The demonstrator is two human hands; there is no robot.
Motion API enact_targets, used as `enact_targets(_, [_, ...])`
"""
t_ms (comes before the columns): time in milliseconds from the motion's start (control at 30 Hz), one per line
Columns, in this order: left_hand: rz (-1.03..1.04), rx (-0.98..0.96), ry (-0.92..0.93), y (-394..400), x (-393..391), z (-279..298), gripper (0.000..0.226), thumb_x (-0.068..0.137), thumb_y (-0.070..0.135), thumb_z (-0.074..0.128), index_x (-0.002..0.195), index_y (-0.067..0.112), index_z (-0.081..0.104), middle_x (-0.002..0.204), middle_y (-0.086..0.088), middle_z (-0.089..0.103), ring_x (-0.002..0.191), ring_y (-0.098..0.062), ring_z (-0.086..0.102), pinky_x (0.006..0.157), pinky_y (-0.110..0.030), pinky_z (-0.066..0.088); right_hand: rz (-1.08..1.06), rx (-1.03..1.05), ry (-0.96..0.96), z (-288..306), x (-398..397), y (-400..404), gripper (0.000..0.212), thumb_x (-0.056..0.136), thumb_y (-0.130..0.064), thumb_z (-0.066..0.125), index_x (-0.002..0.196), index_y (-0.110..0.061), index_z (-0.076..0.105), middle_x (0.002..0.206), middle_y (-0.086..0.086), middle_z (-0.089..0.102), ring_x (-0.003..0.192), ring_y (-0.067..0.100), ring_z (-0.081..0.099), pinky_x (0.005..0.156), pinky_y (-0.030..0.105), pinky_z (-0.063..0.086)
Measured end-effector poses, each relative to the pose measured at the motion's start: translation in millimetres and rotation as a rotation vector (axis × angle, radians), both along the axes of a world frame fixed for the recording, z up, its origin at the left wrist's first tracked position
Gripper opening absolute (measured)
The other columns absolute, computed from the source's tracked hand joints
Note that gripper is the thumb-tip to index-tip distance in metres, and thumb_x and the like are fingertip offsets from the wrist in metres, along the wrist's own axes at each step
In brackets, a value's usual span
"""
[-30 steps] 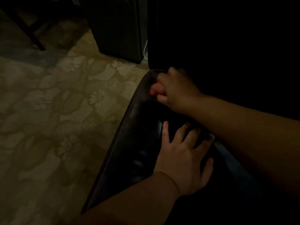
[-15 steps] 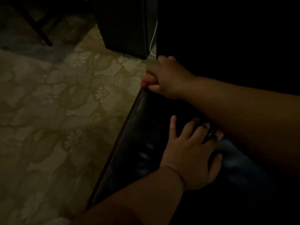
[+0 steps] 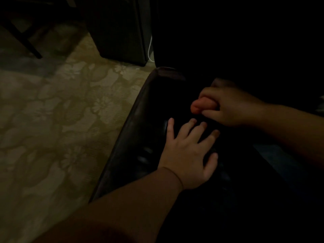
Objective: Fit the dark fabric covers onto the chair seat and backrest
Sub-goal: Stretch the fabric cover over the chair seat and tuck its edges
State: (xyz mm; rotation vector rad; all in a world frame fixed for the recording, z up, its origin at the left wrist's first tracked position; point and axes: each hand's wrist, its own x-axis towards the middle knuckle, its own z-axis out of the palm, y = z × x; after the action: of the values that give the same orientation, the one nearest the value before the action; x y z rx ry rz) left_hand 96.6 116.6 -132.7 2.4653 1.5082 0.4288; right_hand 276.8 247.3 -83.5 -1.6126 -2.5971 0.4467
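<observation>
The chair seat (image 3: 140, 130) is glossy dark leather, and its left edge and back-left corner are bare. My left hand (image 3: 189, 155) lies flat on the seat with fingers spread. Just behind it, my right hand (image 3: 228, 106) is curled into a fist, thumb pressed to the fingers, pinching the edge of the dark fabric cover (image 3: 249, 172). The cover is matte black over the right part of the seat and is hard to make out in the dim light. The backrest (image 3: 228, 41) rises behind as a black mass without visible detail.
A pale floral carpet (image 3: 61, 120) spreads to the left of the chair. A dark cabinet (image 3: 119, 32) stands behind it with a white cable (image 3: 149, 48) beside it. A dark furniture leg (image 3: 26, 41) crosses the far left corner.
My right hand has drawn back from the seat's back-left corner toward the middle of the seat, still fisted. The corner now shows bare. My left hand stays flat on the seat.
</observation>
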Motion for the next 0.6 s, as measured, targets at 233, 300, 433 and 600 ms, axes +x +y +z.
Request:
enact_targets(233, [-0.124,0.02,0.169,25,-7,4,0.065,0.094,0.06,0.045,0.155,0.039,0.049,0.16,0.001,0.049,0.15,-0.028,0.04,0.122,-0.07,0.019,-0.177,0.012,-0.008,0,94,-96,0.04,0.08,-0.056,0.065,0.114,-0.034,0.067,0.109,-0.001,0.048,0.106,0.026,0.053,0.091,0.037,0.05])
enact_targets(300, [-0.176,0.019,0.254,36,-9,7,0.067,0.093,0.061,0.044,0.156,0.04,0.046,0.161,0.003,0.047,0.151,-0.027,0.04,0.121,-0.07,0.023,-0.18,-0.014,-0.015,1,126,-132,0.043,0.08,-0.062,0.061,0.115,-0.037,0.064,0.109,-0.005,0.047,0.104,0.023,0.053,0.091,0.042,0.052])
enact_targets(433, [-0.31,0.04,0.433,57,-9,16,0.069,0.093,0.063,0.04,0.158,0.039,0.041,0.162,0.002,0.045,0.151,-0.029,0.041,0.116,-0.069,0.034,-0.255,-0.009,-0.04,4,203,-198,0.045,0.081,-0.06,0.067,0.12,-0.039,0.06,0.112,-0.005,0.051,0.099,0.021,0.055,0.085,0.038,0.05])
enact_targets(600, [-0.257,-0.046,0.41,52,4,35,0.069,0.096,0.068,0.032,0.159,0.041,0.037,0.169,0.005,0.039,0.159,-0.025,0.029,0.122,-0.068,0.026,-0.39,0.025,0.0,9,274,-261,0.044,0.085,-0.049,0.077,0.125,-0.033,0.066,0.115,-0.009,0.055,0.103,0.016,0.059,0.085,0.029,0.045])
